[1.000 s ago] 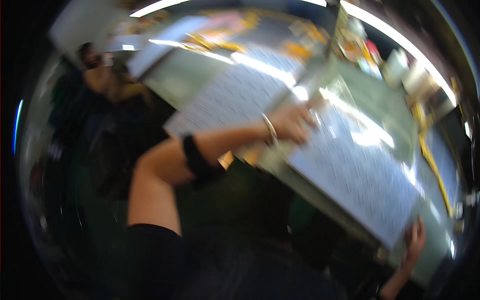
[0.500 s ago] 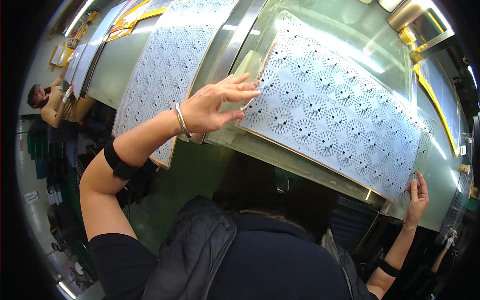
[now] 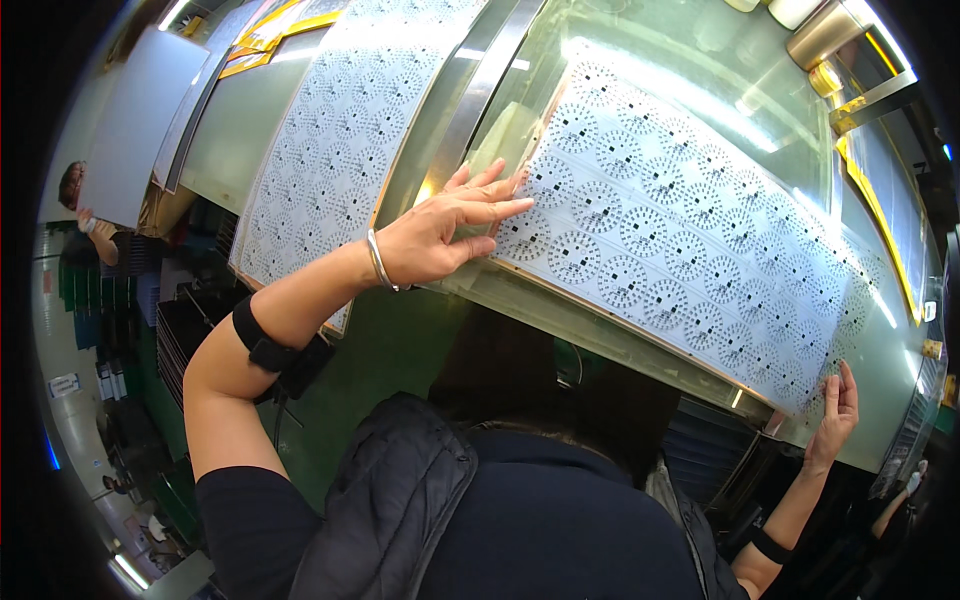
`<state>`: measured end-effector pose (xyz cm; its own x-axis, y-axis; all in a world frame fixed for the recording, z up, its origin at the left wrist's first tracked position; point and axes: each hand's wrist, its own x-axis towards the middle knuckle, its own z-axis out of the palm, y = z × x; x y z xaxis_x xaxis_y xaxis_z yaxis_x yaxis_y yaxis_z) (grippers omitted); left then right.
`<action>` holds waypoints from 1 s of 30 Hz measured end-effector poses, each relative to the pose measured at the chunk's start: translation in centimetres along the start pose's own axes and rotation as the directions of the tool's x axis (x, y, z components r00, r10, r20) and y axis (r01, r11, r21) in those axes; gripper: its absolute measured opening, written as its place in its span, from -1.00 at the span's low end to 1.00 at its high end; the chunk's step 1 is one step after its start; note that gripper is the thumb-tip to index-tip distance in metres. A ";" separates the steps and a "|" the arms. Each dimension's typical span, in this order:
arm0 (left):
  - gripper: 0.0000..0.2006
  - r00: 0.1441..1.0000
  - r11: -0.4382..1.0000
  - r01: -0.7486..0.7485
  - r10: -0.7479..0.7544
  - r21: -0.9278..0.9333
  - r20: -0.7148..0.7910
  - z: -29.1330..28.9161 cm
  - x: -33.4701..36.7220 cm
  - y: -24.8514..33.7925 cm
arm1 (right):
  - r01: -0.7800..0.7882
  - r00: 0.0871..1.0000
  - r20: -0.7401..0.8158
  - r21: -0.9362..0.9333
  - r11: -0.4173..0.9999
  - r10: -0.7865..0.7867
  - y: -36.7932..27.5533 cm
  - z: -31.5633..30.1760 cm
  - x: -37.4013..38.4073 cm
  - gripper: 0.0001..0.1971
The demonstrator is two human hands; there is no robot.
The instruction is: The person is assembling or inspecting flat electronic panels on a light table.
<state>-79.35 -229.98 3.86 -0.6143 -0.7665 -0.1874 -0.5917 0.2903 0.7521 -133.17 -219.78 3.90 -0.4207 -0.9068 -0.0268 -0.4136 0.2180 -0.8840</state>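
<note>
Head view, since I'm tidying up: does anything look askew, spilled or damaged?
The left board appears to jut past the near edge of the table, which looks odd because the right board, between the left hand and right hand, does not. No spill or damage shows, though glare hides spots.

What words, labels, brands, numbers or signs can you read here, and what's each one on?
None can be read.
Right panel: rings of tiny dark marks, too small to make out as any text.
Left panel: similar marks, also too small.
White label at the far left: too small and blurred to read.
</note>
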 end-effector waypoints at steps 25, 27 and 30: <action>-0.35 0.999 0.995 0.020 -0.016 0.103 -0.042 0.8 0.0 0.1 | -0.410 0.834 0.511 0.324 0.853 0.207 -5.1 -1.3 4.1 -0.51; -0.35 0.999 0.993 0.034 -0.030 0.115 -0.042 0.8 0.0 0.1 | -0.425 0.832 0.507 0.322 0.846 0.226 -5.9 0.0 5.3 -0.44; -0.33 0.998 0.992 0.052 -0.047 0.112 -0.042 0.6 -0.1 0.3 | -0.371 0.851 0.449 0.151 0.916 0.271 -6.7 1.1 6.5 -0.37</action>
<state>-79.79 -229.46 3.75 -0.5630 -0.8029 -0.1960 -0.6774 0.3124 0.6660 -132.25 -227.52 9.19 -0.1080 -0.8749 -0.4721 -0.1011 0.4821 -0.8703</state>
